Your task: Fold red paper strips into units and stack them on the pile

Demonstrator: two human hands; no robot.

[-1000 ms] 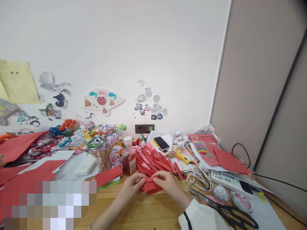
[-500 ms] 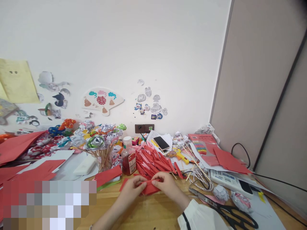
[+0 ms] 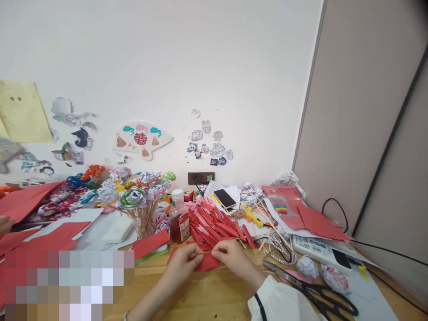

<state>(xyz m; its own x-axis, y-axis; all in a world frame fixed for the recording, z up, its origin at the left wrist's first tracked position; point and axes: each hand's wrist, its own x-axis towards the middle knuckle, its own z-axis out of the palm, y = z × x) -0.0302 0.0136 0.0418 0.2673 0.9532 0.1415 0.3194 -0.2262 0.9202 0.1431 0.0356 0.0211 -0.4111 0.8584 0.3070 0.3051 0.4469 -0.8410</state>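
My left hand (image 3: 186, 262) is closed in a pinch at the left side of a small piece of red paper (image 3: 210, 262), low over the wooden table. On its right side my right hand (image 3: 230, 256) pinches with thumb and forefinger. The fingers cover the paper's edges, so its folds are hard to make out. Just behind the hands lies a heap of folded red paper strips (image 3: 214, 223). A bottle with a white cap (image 3: 179, 218) stands left of that heap.
Black-handled scissors (image 3: 321, 292) lie by my right sleeve, near crumpled paper balls and a string of beads (image 3: 281, 249). Behind are a yellow glue gun (image 3: 252, 217) and a phone (image 3: 224, 199). Paper flowers on sticks (image 3: 145, 218) stand left. Another person's hand (image 3: 5, 225) shows at the left edge.
My fingertips have drawn slightly apart over the red paper, while both hands stay nearly in place. Another person's hand has come into view at the left edge.
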